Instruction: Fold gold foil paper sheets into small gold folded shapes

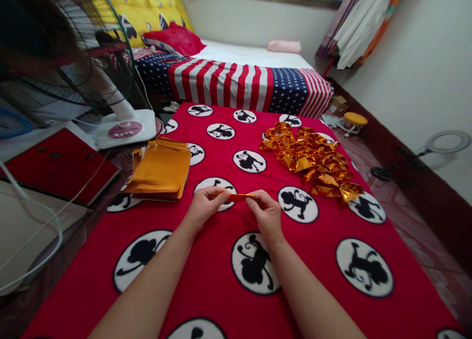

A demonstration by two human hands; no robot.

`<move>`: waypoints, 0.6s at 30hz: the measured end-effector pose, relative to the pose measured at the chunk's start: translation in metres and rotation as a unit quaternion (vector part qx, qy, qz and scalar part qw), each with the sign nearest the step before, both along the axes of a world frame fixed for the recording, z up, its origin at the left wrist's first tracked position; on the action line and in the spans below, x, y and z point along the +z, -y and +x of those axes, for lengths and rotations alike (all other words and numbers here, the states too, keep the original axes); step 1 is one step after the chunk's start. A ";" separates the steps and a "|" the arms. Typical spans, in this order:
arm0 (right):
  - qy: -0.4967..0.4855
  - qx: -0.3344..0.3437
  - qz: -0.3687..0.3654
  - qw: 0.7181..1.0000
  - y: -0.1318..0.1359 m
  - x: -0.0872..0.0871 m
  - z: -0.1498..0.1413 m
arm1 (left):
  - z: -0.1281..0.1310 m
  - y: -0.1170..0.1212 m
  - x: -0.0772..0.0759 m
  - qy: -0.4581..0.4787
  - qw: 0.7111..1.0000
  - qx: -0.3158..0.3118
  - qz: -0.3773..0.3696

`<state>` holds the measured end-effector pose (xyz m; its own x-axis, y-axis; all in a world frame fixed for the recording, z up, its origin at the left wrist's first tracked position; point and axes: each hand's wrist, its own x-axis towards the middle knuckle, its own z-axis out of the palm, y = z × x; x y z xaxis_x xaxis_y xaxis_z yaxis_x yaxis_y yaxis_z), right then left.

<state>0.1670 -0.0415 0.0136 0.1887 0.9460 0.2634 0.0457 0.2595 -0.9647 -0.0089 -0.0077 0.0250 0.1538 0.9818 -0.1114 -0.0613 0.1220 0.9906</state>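
Observation:
Between my two hands a narrow folded strip of shiny gold-orange foil paper [241,197] is stretched level above the red cloth. My left hand [206,204] pinches its left end with thumb and fingers. At the other end, my right hand [266,213] grips it the same way, closed. To the left lies a stack of flat gold paper sheets [160,169], somewhat uneven at the edges. A heap of folded gold foil pieces [313,157] spreads out on the right, beyond my right hand.
The red cloth [206,299] with white monkey circles covers the table. An electric fan [127,125] stands at the left by a red panel [59,167]. Behind is a bed with a flag-patterned cover [224,83]; a yellow stool [355,119] and ring light [448,142] are right.

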 end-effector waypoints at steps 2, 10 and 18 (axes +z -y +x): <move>-0.006 0.005 0.000 1.000 0.000 0.000 0.000 | 0.001 -0.001 -0.001 -0.027 0.998 0.012 0.053; -0.006 0.023 0.001 1.000 0.001 0.001 0.001 | -0.002 -0.002 -0.005 -0.072 0.985 0.005 0.158; 0.023 0.064 -0.001 0.998 0.005 0.007 -0.001 | 0.002 0.006 0.001 -0.161 0.969 -0.016 0.185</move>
